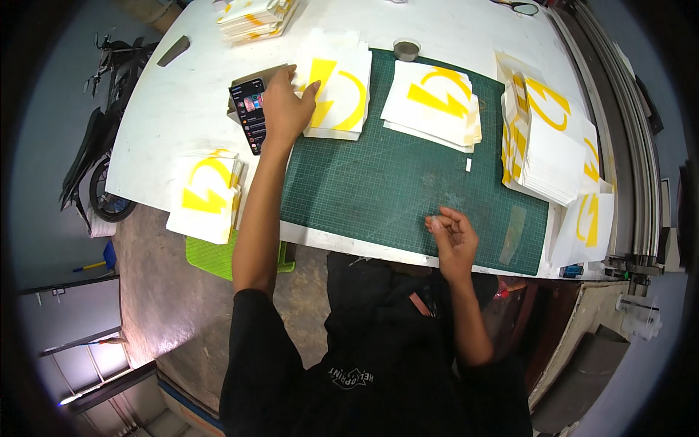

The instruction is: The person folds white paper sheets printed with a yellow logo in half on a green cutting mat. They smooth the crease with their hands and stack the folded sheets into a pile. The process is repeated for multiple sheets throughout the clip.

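My left hand (pixel 287 109) reaches over the table beside a phone (pixel 250 120) with a lit screen. Its thumb and fingers are spread apart, and part of the phone is hidden behind it. To the right of that hand lies a stack of white sheets (pixel 338 87) with a yellow bolt-and-arc print. My right hand (pixel 455 239) hovers near the front edge of the green cutting mat (pixel 349 189), palm inward and fingers loosely curled, with nothing visible in it. Another printed stack (pixel 429 102) rests on the mat's far side.
More printed stacks stand at the right (pixel 542 138), near left (pixel 207 193) and far left (pixel 255 18). A small round container (pixel 406 49) sits at the mat's far edge. A green plastic stool (pixel 207 256) is below the white table (pixel 145 146); a motorcycle (pixel 109 138) stands left.
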Tool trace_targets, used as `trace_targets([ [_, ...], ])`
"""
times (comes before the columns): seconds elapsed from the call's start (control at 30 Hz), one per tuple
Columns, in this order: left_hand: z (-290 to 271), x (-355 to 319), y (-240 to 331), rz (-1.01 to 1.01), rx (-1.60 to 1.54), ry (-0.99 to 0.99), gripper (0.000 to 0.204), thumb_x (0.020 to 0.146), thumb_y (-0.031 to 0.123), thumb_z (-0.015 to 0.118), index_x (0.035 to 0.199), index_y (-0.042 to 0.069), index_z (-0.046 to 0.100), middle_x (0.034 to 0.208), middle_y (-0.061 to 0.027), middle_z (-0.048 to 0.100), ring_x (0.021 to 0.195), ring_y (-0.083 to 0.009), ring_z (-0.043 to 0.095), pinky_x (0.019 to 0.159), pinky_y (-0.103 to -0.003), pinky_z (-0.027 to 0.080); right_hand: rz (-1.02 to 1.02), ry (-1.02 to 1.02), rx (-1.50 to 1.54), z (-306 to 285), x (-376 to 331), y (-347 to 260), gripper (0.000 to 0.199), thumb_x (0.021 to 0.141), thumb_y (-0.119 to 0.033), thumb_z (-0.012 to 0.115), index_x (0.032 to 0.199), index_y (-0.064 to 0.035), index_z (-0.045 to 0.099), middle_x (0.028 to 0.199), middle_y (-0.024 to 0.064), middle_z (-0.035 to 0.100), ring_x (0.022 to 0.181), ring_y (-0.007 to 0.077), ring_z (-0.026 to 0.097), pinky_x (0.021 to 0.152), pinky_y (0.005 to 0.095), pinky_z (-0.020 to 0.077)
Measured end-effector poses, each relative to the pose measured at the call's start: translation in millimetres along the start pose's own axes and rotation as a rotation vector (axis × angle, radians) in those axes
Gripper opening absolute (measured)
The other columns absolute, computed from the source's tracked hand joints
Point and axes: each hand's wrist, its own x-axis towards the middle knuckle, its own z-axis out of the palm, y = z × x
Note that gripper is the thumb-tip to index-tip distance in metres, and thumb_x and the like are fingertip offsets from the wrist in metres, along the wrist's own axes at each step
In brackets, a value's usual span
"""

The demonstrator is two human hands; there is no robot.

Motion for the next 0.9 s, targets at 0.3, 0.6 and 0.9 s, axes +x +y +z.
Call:
trace_targets([
  [0.3, 36.4, -87.4, 25.2, 0.272, 0.287, -0.205, 0.052, 0.099, 0.036, 0.069, 0.138, 0.002, 0.061, 0.142, -0.0226, 0.062, 0.136, -0.0418, 0.055, 0.114, -0.058, 0.038, -0.385, -0.126, -0.772, -2.0, 51.1, -27.2, 0.034, 0.094, -0.009, 0.074, 0.126, 0.0009, 0.066, 0.108, 0.0188, 0.074, 0.104, 0.0302, 0.071, 0.092, 0.0407, 0.0551],
  [0.6, 51.7, -39.3, -3.6, 0.151, 0.428, -0.258, 0.066, 0.105, 0.055, 0.051, 0.147, 0.004, 0.057, 0.155, -0.0253, 0.052, 0.147, -0.0448, 0.044, 0.122, -0.068, 0.023, -0.698, -0.19, -1.314, -17.8, 194.8, -18.9, 0.033, 0.09, -0.007, 0.071, 0.123, -0.0041, 0.072, 0.116, 0.0132, 0.073, 0.113, 0.0308, 0.066, 0.114, 0.054, 0.0394],
  [0.9, 31.9, -97.1, 61.8, 0.215, 0.009, -0.138, 0.047, 0.101, 0.029, 0.07, 0.137, 0.001, 0.063, 0.148, -0.025, 0.056, 0.143, -0.0437, 0.047, 0.119, -0.056, 0.033, -0.93, -0.061, -1.228, -28.7, 172.9, -5.5, 0.007, 0.084, -0.004, 0.076, 0.088, -0.0054, 0.07, 0.088, 0.007, 0.069, 0.092, 0.0253, 0.066, 0.104, 0.0495, 0.0455],
])
